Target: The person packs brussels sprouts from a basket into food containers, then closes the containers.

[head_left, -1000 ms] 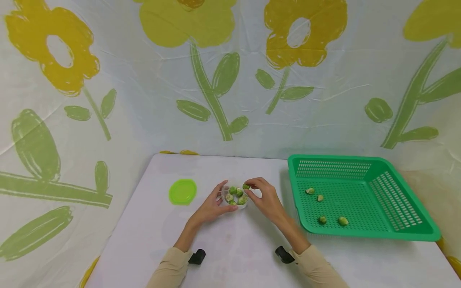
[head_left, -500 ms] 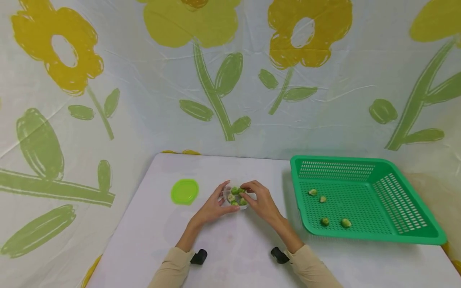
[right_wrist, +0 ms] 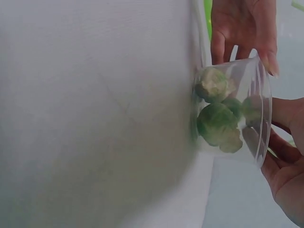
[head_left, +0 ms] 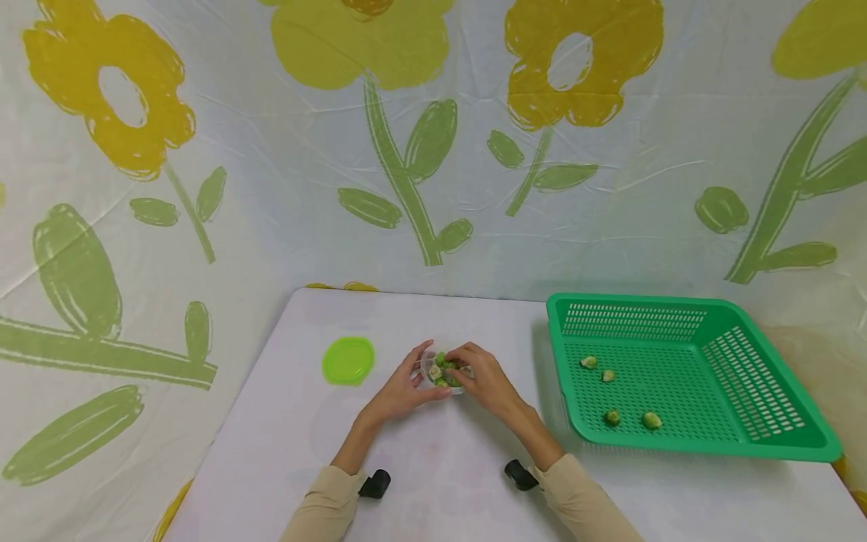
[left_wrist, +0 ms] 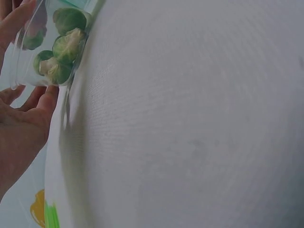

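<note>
Tub [right_wrist: 245, 78], clear round plastic, below right hand [head_left: 488, 382] pinching round green sprout [left_wrist: 33, 41] | left hand [head_left: 396, 393] curls round it, likely steadying

So the backdrop [head_left: 284, 188] is a pale, kinda wrinkly cloth covered in big doodle-style flowers [head_left: 156, 75], golden and yellow with chunky green stems [head_left: 400, 181] and leaves [head_left: 430, 141], plus a bit of gold showing past the far edge of the white surface [head_left: 433, 467]. There's a bright lime-green lid [head_left: 348, 360] lying flat toward the left, and well apart from it on the right sits a big green plastic basket [head_left: 684, 376], slotted walls and all.
</note>
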